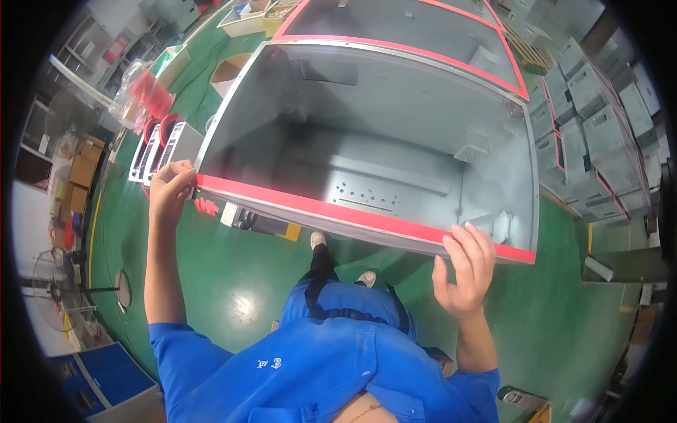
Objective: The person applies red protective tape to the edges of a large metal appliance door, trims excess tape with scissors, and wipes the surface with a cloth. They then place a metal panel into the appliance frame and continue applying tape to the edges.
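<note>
Before me stands a large grey metal cabinet (423,106), its open side facing up, with a row of holes and slots inside. A red adhesive strip (345,211) runs along its near rim. At the near left corner, my left hand (171,189) is closed, thumb and fingers pinching the strip's end against the rim. Toward the right end, my right hand (467,271) is open, its fingertips resting on the strip and its thumb apart below the edge. The far and left rims of this cabinet show bare metal.
Behind it, another cabinet (395,21) has red strips on its rim. White-and-grey units with red handles (169,144) stand at the left. Grey metal boxes (599,120) are stacked at the right. A standing fan (123,289) is at the lower left, on the green floor (240,310).
</note>
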Demonstrator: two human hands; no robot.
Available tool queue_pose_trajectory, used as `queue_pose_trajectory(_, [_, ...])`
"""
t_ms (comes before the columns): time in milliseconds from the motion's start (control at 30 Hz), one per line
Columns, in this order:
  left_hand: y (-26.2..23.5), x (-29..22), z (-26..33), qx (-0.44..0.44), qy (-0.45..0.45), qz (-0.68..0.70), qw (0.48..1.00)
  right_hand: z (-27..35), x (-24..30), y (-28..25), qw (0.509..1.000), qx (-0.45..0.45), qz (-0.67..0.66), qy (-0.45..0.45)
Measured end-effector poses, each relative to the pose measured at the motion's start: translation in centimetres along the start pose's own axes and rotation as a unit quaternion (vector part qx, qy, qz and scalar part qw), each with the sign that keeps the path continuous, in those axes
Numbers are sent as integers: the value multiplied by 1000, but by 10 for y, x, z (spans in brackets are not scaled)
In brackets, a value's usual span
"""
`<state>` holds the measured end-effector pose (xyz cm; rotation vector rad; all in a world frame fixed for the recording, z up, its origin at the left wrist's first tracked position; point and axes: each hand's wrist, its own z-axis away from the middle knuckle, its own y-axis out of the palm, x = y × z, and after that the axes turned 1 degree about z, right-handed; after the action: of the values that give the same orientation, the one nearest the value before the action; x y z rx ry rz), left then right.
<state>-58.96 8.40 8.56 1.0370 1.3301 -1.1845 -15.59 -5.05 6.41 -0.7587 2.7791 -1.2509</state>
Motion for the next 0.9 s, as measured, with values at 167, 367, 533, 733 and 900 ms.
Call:
queue_pose_trajectory(167, [3,-1,2,-13,-5,-7,1000,-4,8,9,1000,10,1,-25])
queue_pose_trajectory(367, [4,-6,4,12,-2,-12,1000,-13,18,17,999,19,-4,-42])
queue_pose_trajectory(533, [6,-5,4,10,1,29,1000,-15,22,21,998,28,4,-52])
queue_pose_trajectory(733, [4,-3,3,7,-5,41,999,-17,27,24,997,41,15,-60])
queue_pose_trajectory(900, [4,-3,3,-11,-9,44,999,-17,28,25,997,45,19,-59])
